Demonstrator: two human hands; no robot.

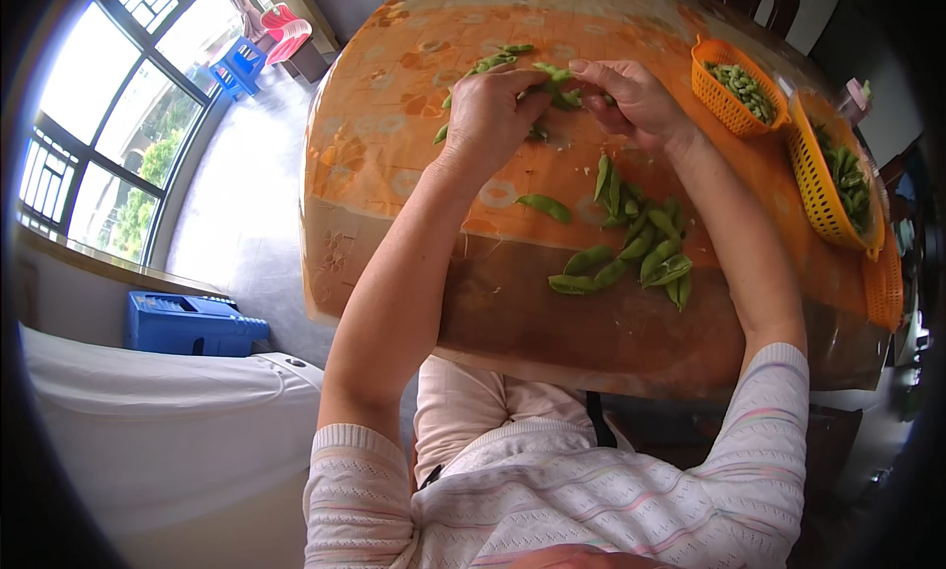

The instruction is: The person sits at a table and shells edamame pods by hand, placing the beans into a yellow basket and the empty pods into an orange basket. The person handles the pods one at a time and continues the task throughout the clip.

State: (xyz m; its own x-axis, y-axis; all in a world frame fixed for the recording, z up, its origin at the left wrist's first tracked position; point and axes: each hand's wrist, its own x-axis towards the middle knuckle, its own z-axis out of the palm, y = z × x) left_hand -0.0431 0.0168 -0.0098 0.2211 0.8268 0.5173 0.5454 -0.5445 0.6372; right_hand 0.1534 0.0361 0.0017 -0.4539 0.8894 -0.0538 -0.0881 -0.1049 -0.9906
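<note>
My left hand (497, 109) is bent over a green soybean pod (553, 72), its fingertips closed at the pod's near side. At the pod's other end, the thumb and fingers of my right hand (628, 100) are curled in, and a bit of green shows between the fingers. The fingers partly hide the pod and what lies beneath. More pods (491, 63) lie beyond and beside my left hand. Between my forearms, a loose pile of pods (650, 240) rests on the table, some of them split. A single pod (545, 208) lies left of that pile.
An orange perforated basket (728, 117) at the right holds shelled beans (741, 90). Closer to me, a larger yellow basket (809, 188) contains green pods (844, 177). A patterned cover (377, 125) lies over the rounded table. Blue plastic stools (238, 65) stand on the floor at left.
</note>
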